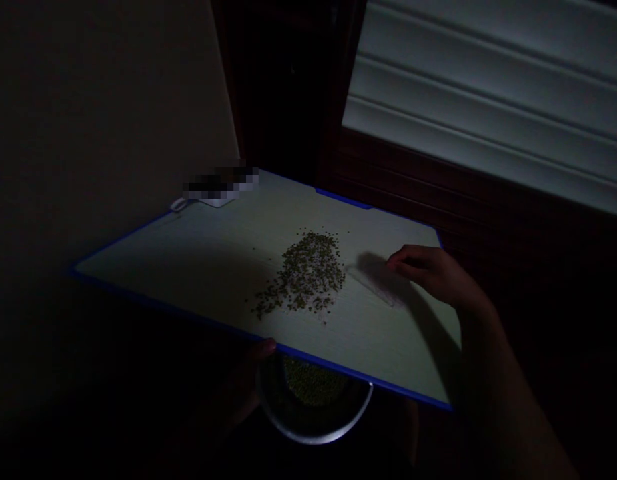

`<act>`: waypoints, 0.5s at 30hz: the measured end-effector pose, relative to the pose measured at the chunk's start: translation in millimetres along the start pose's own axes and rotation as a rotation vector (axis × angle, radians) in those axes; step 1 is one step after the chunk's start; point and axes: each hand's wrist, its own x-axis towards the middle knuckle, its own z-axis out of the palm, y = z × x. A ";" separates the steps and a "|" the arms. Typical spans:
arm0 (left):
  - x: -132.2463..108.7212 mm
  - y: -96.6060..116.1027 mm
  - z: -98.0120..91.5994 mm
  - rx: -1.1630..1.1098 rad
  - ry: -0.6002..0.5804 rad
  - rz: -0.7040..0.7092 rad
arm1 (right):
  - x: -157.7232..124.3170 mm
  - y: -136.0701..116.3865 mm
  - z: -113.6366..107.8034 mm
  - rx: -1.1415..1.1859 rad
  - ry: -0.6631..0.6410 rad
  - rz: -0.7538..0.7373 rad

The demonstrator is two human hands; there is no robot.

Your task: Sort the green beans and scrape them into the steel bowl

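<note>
Right hand (428, 270), one: poised at three o'clock of the seed pile, thumb and fingertips drawn together; whether anything is pinched between them cannot be told.

Seeds (311, 270), loose, greenish-brown: heaped mid-board, trailing off toward eight o'clock, a few strays at nine to ten.

Translucent strip (375, 285), one: at three to four o'clock of the pile, in the hand's shadow; contact with the fingers uncertain.

Board (198, 280), pale, blue-edged: carries the above.

Left hand (255, 353), one: at seven o'clock, thumb hooked over the board's near edge, apparently clasping it.

Bowl (315, 440), bright-rimmed: at six o'clock, partly under the board, with green seeds (313, 387) inside.

White item (221, 201), one: at about eleven o'clock, on the board's far left corner.

Slatted panel (488, 100), pale: beyond the board, at one to two o'clock.

Step in hand, as judged: picking over the spread seeds. The next move seems to call for a steady board and a light fingertip touch, lest seeds roll off the edge.

Condition notes: lighting very poor. Left fingers hidden below the board; bowl's far side covered by it; white item's upper part pixelated; right forearm cut off at the lower frame edge; individual seeds too small to judge.
</note>
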 end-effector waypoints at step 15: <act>4.9 7.6 -20.8 0.121 -0.052 -0.168 | 32.2 -15.3 66.4 -0.139 0.287 0.053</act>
